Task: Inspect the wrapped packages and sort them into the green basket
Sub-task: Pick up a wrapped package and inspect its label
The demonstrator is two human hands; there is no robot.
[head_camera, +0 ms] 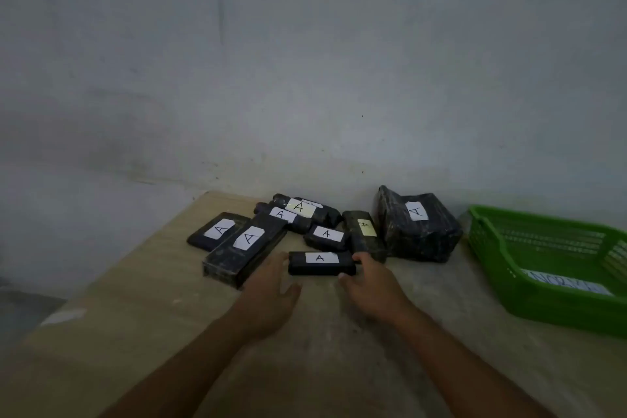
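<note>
Nearest package (320, 263), well left of green basket (509, 268): small, looks stiff and light, wrap likely slick. Right hand (371, 287) pinches its basket-side end; left hand (271, 285), fingers relaxed, at the other. Best held by the short ends.

The wrapped packages (424, 241) are black, each with a white or pale-yellow label (320, 257) lettered A in black. The basket (559, 305) is bright green with slatted walls. The surface (169, 332) is mottled tan.
</note>
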